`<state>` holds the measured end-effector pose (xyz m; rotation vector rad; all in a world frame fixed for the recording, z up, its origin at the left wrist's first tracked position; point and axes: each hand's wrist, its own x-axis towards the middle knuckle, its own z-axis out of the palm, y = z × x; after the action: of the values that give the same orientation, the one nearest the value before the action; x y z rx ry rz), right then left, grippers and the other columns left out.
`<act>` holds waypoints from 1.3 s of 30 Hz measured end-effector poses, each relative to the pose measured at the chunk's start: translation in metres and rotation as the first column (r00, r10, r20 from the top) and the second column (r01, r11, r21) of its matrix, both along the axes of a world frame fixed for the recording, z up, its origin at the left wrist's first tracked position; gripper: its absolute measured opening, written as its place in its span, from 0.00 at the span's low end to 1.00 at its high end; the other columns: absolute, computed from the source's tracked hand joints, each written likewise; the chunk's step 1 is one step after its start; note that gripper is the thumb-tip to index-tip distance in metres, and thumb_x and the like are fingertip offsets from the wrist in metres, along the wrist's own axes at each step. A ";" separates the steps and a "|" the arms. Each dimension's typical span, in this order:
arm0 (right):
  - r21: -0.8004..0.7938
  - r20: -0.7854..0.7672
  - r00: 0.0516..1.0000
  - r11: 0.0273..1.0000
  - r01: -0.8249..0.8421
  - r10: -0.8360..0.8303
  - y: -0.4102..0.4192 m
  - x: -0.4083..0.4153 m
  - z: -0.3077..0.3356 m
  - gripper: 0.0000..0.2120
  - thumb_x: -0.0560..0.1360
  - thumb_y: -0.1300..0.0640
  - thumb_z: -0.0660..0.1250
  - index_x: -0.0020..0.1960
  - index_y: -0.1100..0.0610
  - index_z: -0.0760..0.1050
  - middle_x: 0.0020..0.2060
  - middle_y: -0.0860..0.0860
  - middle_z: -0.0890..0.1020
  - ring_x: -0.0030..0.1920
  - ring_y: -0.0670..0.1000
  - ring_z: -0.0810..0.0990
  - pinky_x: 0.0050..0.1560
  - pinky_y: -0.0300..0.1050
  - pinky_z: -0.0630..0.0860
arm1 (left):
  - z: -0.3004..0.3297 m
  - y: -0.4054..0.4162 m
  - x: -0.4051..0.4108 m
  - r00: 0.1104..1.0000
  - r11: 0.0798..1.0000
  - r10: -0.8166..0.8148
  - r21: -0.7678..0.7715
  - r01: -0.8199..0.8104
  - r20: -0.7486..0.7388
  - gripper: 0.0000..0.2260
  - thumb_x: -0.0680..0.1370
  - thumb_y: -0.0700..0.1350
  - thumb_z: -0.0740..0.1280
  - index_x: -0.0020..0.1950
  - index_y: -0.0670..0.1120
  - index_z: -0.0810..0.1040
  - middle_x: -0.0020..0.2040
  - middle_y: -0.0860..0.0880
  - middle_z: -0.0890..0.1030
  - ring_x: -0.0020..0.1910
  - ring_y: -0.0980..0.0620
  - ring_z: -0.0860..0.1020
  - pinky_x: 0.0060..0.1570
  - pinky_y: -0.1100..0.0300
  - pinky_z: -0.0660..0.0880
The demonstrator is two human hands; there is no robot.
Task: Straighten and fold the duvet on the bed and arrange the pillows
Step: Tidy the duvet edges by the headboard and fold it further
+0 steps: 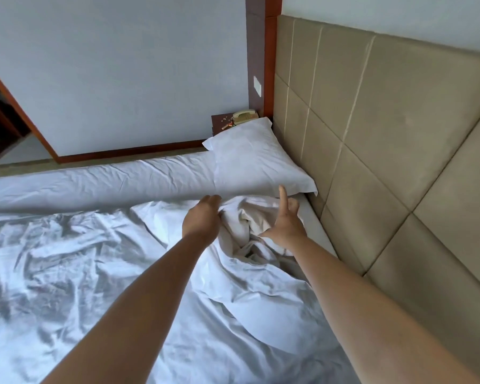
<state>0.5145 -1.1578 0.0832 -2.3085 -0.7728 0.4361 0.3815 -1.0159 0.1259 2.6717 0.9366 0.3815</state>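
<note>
A crumpled white duvet (pixel 75 267) covers the near part of the bed, bunched into a heap at its top corner (pixel 244 217) close to the headboard. My left hand (pixel 203 217) reaches onto that heap, its fingertips curled into the fabric. My right hand (pixel 284 220) hovers over the heap's right side with the index finger pointing up, thumb spread and the other fingers loosely bent, holding nothing. One white pillow (pixel 255 159) lies flat at the far corner against the headboard. A long folded white band of bedding (pixel 108 178) runs along the far edge.
A padded beige headboard (pixel 385 128) fills the right side. A dark bedside table (pixel 222 123) with a beige telephone (pixel 244 116) stands beyond the pillow. A wall with wooden skirting lies behind, and a doorway (pixel 0 120) opens at far left.
</note>
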 end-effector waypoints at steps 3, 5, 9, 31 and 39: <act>-0.199 -0.172 0.980 0.971 -0.133 0.099 0.007 0.009 0.002 0.21 0.76 0.53 0.65 0.67 0.56 0.66 0.49 0.57 0.81 0.38 0.53 0.81 0.37 0.43 0.74 | -0.002 0.002 0.008 0.994 0.999 -0.032 0.016 0.033 -0.104 0.14 0.78 0.43 0.59 0.63 0.45 0.73 0.60 0.42 0.76 0.59 0.40 0.75 0.55 0.51 0.73; -0.308 -0.234 0.970 0.941 -0.140 0.068 0.014 0.015 -0.005 0.13 0.79 0.53 0.57 0.55 0.62 0.71 0.37 0.58 0.82 0.29 0.52 0.80 0.31 0.42 0.75 | -0.001 0.000 0.019 0.959 1.000 0.022 0.019 -0.018 -0.281 0.14 0.79 0.49 0.57 0.62 0.47 0.73 0.60 0.42 0.77 0.60 0.40 0.75 0.54 0.52 0.72; -0.367 -0.497 0.868 0.903 -0.222 0.011 0.022 0.034 -0.013 0.06 0.80 0.60 0.60 0.50 0.63 0.71 0.34 0.55 0.78 0.28 0.50 0.79 0.23 0.39 0.75 | 0.008 0.001 0.043 0.819 0.965 0.060 -0.176 -0.194 -0.570 0.24 0.82 0.56 0.49 0.72 0.44 0.67 0.70 0.43 0.70 0.65 0.44 0.73 0.59 0.56 0.72; -0.418 -0.525 0.752 0.891 0.179 -0.398 -0.040 0.109 -0.185 0.51 0.68 0.33 0.67 0.78 0.56 0.47 0.75 0.55 0.57 0.73 0.58 0.61 0.70 0.52 0.64 | -0.176 -0.031 0.136 0.896 0.799 -0.216 -0.597 -0.067 -0.389 0.25 0.76 0.32 0.52 0.72 0.47 0.68 0.73 0.47 0.67 0.72 0.50 0.65 0.66 0.62 0.65; -0.233 -0.732 0.611 0.953 0.193 -0.302 -0.058 0.080 -0.179 0.31 0.69 0.47 0.75 0.66 0.60 0.71 0.54 0.53 0.80 0.50 0.52 0.79 0.48 0.40 0.74 | -0.189 -0.056 0.116 0.840 0.818 -0.322 -0.576 0.013 -0.438 0.30 0.78 0.36 0.60 0.78 0.47 0.55 0.77 0.49 0.59 0.76 0.52 0.58 0.72 0.64 0.54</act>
<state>0.5947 -1.2155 -0.0955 -1.9940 0.0148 1.2557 0.4973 -1.0720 -0.0632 2.2883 0.7573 -0.6134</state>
